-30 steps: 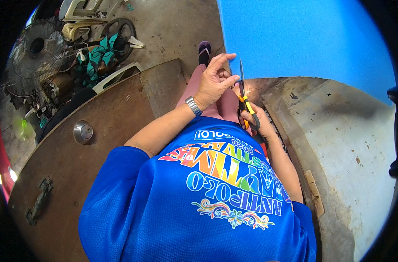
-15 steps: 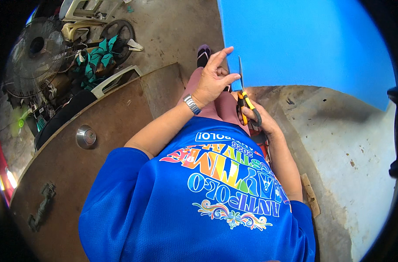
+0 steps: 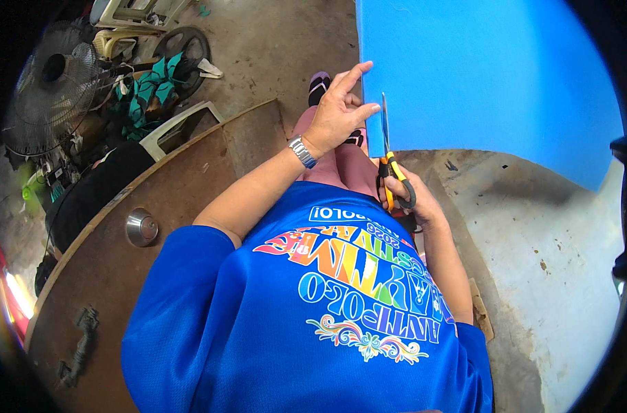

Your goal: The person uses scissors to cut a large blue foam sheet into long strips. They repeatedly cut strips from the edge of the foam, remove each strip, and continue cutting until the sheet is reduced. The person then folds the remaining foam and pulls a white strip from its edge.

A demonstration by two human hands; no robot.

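Observation:
A large blue sheet point(image 3: 478, 76), thin and smooth, hangs in front of me from the upper right. At its left edge my left hand point(image 3: 342, 107) pinches it, the thumb lying on the near face and other fingers partly hidden behind the edge. My right hand point(image 3: 416, 196) grips scissors point(image 3: 389, 165) with yellow, orange and black handles. Their blades point away from me along the sheet, close to its left edge, with a narrow strip to their left. How far the blades are parted is hard to make out.
On my left stands a curved brown wooden panel point(image 3: 189, 162) with a round metal knob point(image 3: 141, 227). Beyond it are a standing fan point(image 3: 52, 89), green cloth pieces point(image 3: 155, 82), a black wheel point(image 3: 189, 51) and pale plastic chairs point(image 3: 131, 14). Concrete floor point(image 3: 533, 248) shows at right.
The sheet's lower edge has come nearer to me and slightly right. My left hand has moved a little forward and right with its edge. The scissors have shifted slightly right and toward me.

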